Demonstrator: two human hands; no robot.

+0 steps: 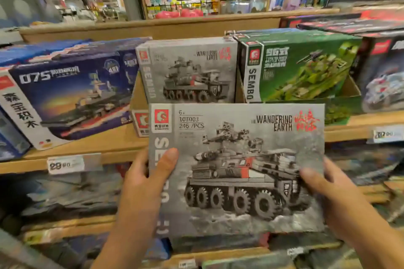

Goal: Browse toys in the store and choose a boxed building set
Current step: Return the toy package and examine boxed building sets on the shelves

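We've got the grey box (236, 168) up in front of us, face on, its long axis running side to side, one hand at each short end. The left hand (144, 179) grips the left edge: thumb (167, 161) curled over the front panel across the brand strip, the other fingers hidden behind the cardboard. The right hand (325, 183) grips the right edge the same way, thumb laid on the front near the truck's nose, remaining fingers out of sight behind. So both hands are closed round the box, neither one loose.

The box hangs clear of the shelf (91, 146), just below and in front of it. Straight above the box, on that shelf, stands its twin (188, 70), same grey artwork. Right of the twin sits a green box (299, 72); left of it, a blue box (67, 96) leaning at an angle. A price tag (65, 165) is clipped to the shelf lip left of the box.

What the next move turns on: the box lies square between our hands, equally near to each, so neither has the advantage. By our reckoning, keeping it means drawing it toward us; putting it back means lifting it up and forward to the slot by the twin, long axis level. The choice looks close to made, though nothing here settles it.
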